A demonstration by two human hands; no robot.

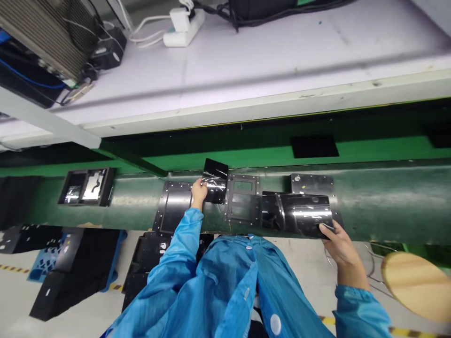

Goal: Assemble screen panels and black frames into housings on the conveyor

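Observation:
My left hand (199, 192) is closed on the lower left edge of a small glossy black panel (215, 180), thumb on top. My right hand (340, 244) pinches the right end of a longer glossy black panel (299, 213), which reflects the lights in bright streaks. Between the two panels lies a dark frame with rectangular openings (230, 206) and small holes along its rim. The longer panel partly covers a dark plate with rim holes (312, 182). Another dark framed plate (176, 206) lies left of my left hand.
The green bench (136, 202) runs across the view. On its left stands a dark tray (86, 187) with shiny pieces. A white shelf (275, 56) overhangs the back, carrying a power strip (185, 30) and cables. Black boxes (75, 263) and a wooden stool (419, 284) stand below.

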